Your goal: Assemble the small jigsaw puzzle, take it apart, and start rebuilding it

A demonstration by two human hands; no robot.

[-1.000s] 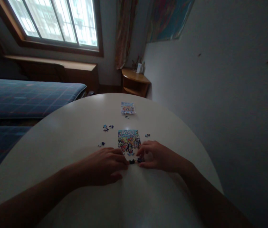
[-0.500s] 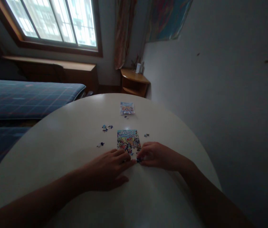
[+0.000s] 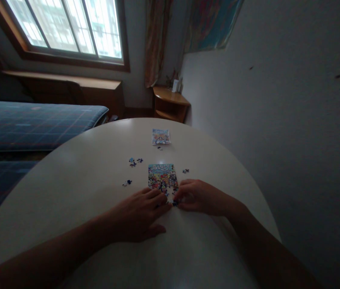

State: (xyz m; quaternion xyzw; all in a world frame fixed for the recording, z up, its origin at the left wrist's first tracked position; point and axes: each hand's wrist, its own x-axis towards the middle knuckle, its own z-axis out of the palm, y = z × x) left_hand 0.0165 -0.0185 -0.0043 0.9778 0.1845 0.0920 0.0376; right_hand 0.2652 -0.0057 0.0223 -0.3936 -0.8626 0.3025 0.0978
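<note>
A colourful, partly assembled jigsaw puzzle (image 3: 162, 173) lies flat on the white round table (image 3: 97, 160), with a gap in its lower right part. My left hand (image 3: 146, 212) rests over the puzzle's lower left edge, fingers stretched out and thumb apart; its fingers hide part of the picture. At the lower right corner, the fingers of my right hand (image 3: 192, 195) are closed in a pinch on a dark puzzle piece (image 3: 175, 203). The tip of my left index finger comes close to that same piece.
Loose pieces lie left of the puzzle (image 3: 132, 162), lower left (image 3: 127, 183), to its right (image 3: 185, 171) and behind it (image 3: 159, 148). A small printed picture sheet (image 3: 160, 137) is farther back. A checked mattress (image 3: 37, 124) stands left of the table, a wall (image 3: 278, 120) right.
Both hands stay at the puzzle's lower edge. My left thumb has shifted slightly to the right, and the dark piece at my right fingertips has moved slightly left.
</note>
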